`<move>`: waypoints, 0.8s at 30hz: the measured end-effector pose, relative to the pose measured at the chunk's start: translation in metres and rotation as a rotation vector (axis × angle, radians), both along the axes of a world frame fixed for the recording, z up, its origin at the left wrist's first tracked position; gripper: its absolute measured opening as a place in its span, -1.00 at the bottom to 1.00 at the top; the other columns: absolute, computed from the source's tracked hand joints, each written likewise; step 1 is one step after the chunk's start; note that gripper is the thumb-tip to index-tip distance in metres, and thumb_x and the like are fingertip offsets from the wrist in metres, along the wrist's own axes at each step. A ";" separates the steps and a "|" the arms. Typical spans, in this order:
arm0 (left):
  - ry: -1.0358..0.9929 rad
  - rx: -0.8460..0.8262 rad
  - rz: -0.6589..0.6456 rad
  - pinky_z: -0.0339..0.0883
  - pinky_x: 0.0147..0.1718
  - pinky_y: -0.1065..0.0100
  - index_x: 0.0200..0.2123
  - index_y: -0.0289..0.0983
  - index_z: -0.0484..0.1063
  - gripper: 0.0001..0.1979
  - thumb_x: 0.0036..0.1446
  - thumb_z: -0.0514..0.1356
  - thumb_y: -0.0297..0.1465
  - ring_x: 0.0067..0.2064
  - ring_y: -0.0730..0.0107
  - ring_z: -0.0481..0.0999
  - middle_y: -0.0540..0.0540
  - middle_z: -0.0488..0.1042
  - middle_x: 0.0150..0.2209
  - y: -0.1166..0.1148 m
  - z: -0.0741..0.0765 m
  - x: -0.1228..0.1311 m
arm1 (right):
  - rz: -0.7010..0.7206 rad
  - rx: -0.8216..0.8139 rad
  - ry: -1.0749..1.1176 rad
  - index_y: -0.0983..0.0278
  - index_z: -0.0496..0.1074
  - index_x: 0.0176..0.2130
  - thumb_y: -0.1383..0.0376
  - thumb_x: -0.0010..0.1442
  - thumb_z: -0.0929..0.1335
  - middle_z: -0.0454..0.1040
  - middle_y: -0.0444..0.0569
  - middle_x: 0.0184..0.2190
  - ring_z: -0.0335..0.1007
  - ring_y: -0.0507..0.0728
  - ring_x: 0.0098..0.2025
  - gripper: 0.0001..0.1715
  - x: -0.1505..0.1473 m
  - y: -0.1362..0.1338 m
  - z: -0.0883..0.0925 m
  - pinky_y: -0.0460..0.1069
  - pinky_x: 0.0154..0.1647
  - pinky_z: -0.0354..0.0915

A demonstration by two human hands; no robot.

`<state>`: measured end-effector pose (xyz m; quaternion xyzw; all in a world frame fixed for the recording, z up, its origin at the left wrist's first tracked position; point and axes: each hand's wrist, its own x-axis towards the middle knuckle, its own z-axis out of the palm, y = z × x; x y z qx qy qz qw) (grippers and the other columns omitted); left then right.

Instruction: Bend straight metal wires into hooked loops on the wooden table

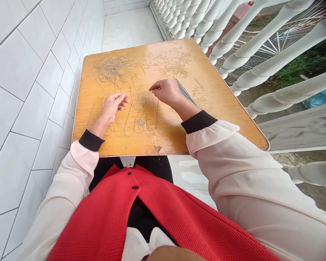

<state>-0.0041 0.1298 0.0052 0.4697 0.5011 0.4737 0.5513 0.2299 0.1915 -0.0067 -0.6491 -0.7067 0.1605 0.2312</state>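
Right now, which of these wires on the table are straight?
The thin grey bundle by the right hand; the others, like the tangled heap, are bent into loops.

The right hand (pixel 165 92) covers the upper end of a bundle of thin grey strips (pixel 187 93); whether the fingers grip it cannot be determined. The left hand (pixel 112 108) hides part of the bent wire shapes (pixel 126 125) on the table (pixel 206 87); whether it holds a strand cannot be determined. Individual strands in the wire tangle (pixel 114 68) are too fine to trace. A small grey patch (pixel 140 122) among the loops and a dark mark (pixel 157 148) at the table edge are too small to identify. The railing (pixel 274 47) is cut off by the right edge, the red vest (pixel 133 214) by the bottom edge.
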 end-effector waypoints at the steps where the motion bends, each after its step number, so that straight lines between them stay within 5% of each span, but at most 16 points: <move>1: 0.006 0.002 0.001 0.23 -0.45 0.57 -0.36 -0.28 0.51 -0.77 0.41 0.22 -0.39 -0.45 0.66 0.43 0.01 0.55 -0.42 0.000 0.000 0.000 | 0.001 0.001 0.003 0.25 0.69 -0.13 0.50 0.19 0.34 0.71 0.07 -0.11 0.61 0.28 -0.06 -0.62 0.000 -0.001 0.000 0.18 0.09 0.43; 12: 0.131 0.084 -0.009 0.24 -0.42 0.49 -0.36 -0.28 0.53 -0.78 0.37 0.19 -0.49 -0.44 0.60 0.42 -0.01 0.55 -0.40 0.006 -0.009 0.000 | 0.071 -0.032 -0.032 0.21 0.68 -0.24 0.49 0.16 0.40 0.70 0.07 -0.09 0.58 0.32 0.01 -0.72 -0.009 -0.006 -0.003 0.20 0.14 0.41; 17: 0.377 0.288 -0.073 0.32 -0.14 0.40 -0.39 -0.25 0.58 -0.83 0.14 0.30 -0.63 -0.22 0.41 0.50 -0.04 0.54 -0.32 0.021 -0.008 0.009 | 0.089 -0.035 -0.169 0.23 0.69 -0.19 0.46 0.20 0.38 0.70 0.10 -0.05 0.58 0.34 0.03 -0.72 -0.016 0.002 -0.002 0.19 0.11 0.44; 24: 0.570 0.370 -0.259 0.26 -0.01 0.28 -0.67 -0.23 0.37 -0.60 0.02 0.21 -0.78 -0.06 0.14 0.46 -0.05 0.22 -0.46 0.053 -0.009 0.049 | 0.079 -0.083 -0.287 0.29 0.67 -0.12 0.45 0.20 0.40 0.69 0.20 -0.05 0.61 0.38 0.00 -0.72 -0.025 0.010 0.000 0.22 0.08 0.47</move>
